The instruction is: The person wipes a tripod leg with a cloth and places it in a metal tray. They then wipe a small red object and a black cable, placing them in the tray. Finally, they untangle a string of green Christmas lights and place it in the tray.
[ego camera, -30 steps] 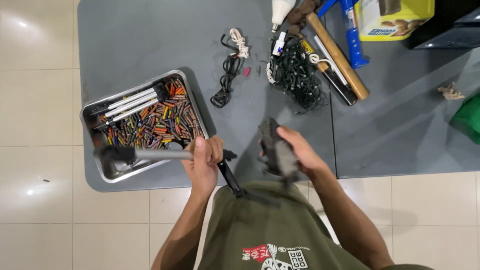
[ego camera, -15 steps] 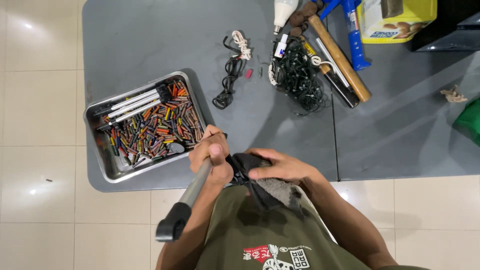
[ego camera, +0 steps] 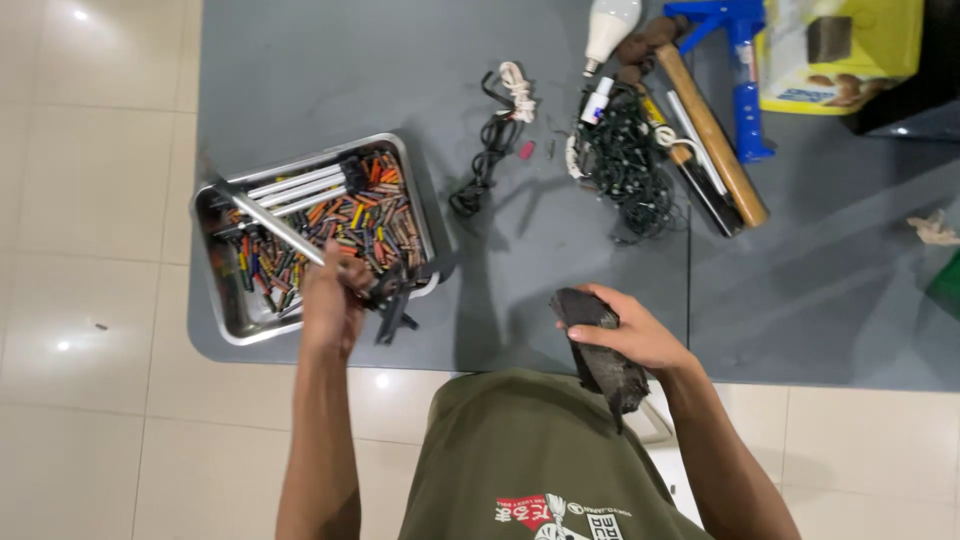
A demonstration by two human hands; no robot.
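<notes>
Metal rod (ego camera: 268, 222) first, slanting from the upper left corner of the steel tray (ego camera: 232, 325) down to the left hand (ego camera: 333, 300), which is curled tight around its lower end. Below that fist a black clamp-like fitting (ego camera: 392, 303) sticks out over the tray's right rim. What the fitting is exactly, I cannot tell. The tray sits at the left of the grey worktop (ego camera: 520, 270), near its front edge, and it's packed with small coloured sticks (ego camera: 345, 228), orange, red, yellow and brown, with a few silver tubes (ego camera: 300, 185) lying along its far side.

Moving right, a black cord (ego camera: 483, 168) with a white rope end (ego camera: 516, 82) lies loose in the upper middle of the frame. Next to it, a tangled dark wire bundle (ego camera: 625, 172), and above that a white light bulb (ego camera: 610, 25). A wooden handle (ego camera: 712, 137) runs diagonally just right of the tangle, with a blue tool (ego camera: 742, 70) beside it and a yellow box (ego camera: 845, 50) in the upper right corner.

Down at centre right, the right hand (ego camera: 632, 335) is closed over a crumpled black piece (ego camera: 600, 350), fingers wrapped across its top, held at the worktop's front edge against the olive green shirt (ego camera: 530, 450).
</notes>
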